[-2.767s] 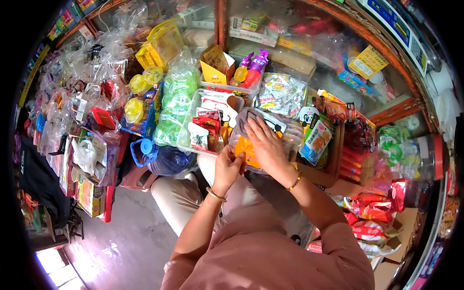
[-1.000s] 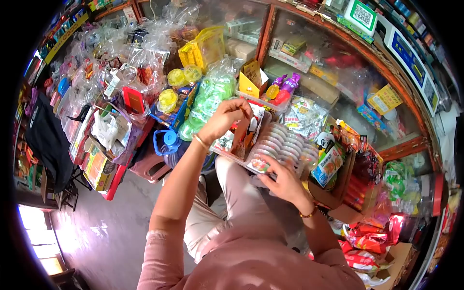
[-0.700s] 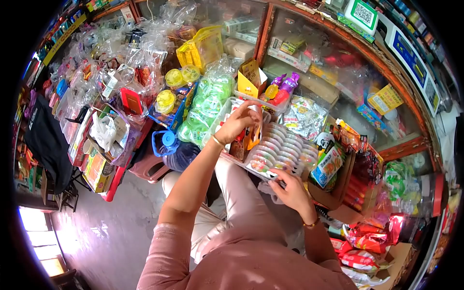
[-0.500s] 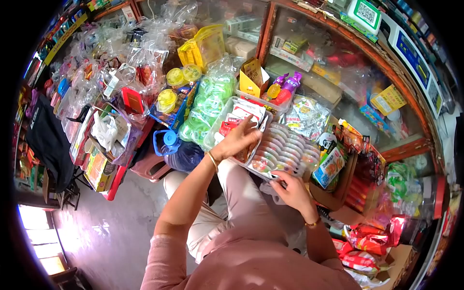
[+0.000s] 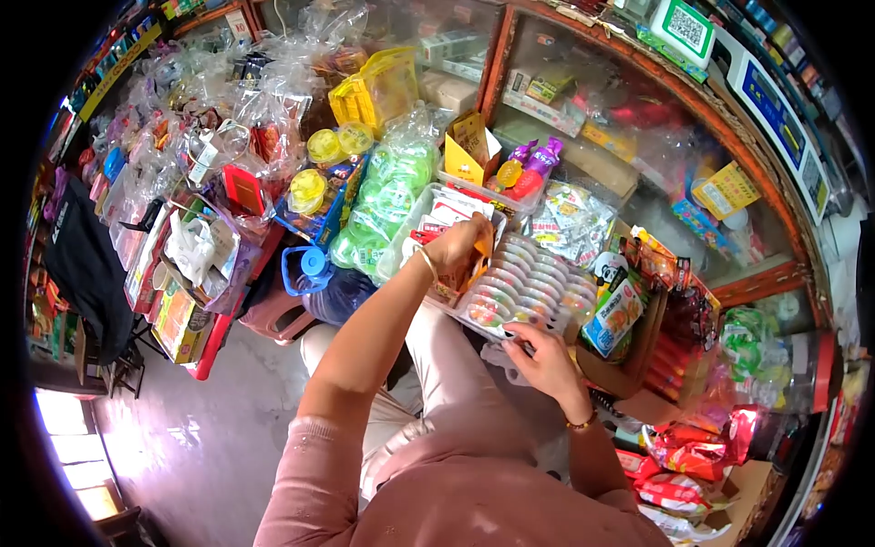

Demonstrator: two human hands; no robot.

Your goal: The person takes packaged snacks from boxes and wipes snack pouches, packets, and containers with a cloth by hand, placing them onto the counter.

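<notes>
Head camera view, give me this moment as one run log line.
left hand: over packet tub | right hand: at near edge of candy tray | green bag: beside tub

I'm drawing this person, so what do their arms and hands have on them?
No gloves! The left hand wears a smooth gold-coloured bangle. The right hand wears a beaded bracelet, reddish with yellow. The dusty-pink sleeves are short; the left one ends in a ribbed band.

The only view looks from the person's head, forward and steeply down; left hand, right hand and tray sit near its centre, within arm's reach; the shirt is closest, at the bottom; the cabinet stands farther off, at the top.
</notes>
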